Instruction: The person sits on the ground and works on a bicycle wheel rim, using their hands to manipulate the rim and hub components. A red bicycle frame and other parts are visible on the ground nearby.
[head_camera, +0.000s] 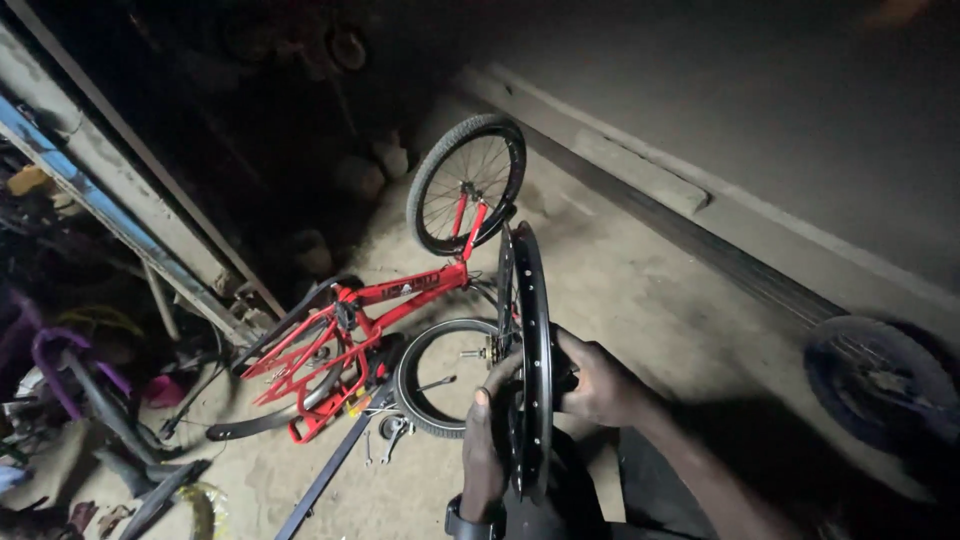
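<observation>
Low in the centre of the frame, left hand (482, 455) and right hand (600, 382) clasp a bare black wheel rim (531, 350) upright — likely to slip in the dimness and strike the red bicycle (375, 325) on the floor.

A bare black bicycle rim (530, 360) stood upright and edge-on to the camera, held between both hands. It carried no tyre; its outer channel faced the viewer, a dull metal band with a row of small spoke holes down it. The hub and a short threaded axle stub (478, 353) stuck out from its left side. The left hand (482, 450) gripped the rim's lower left edge, fingers curled over it, while the right hand (598, 383) pressed against its right side near mid-height.
</observation>
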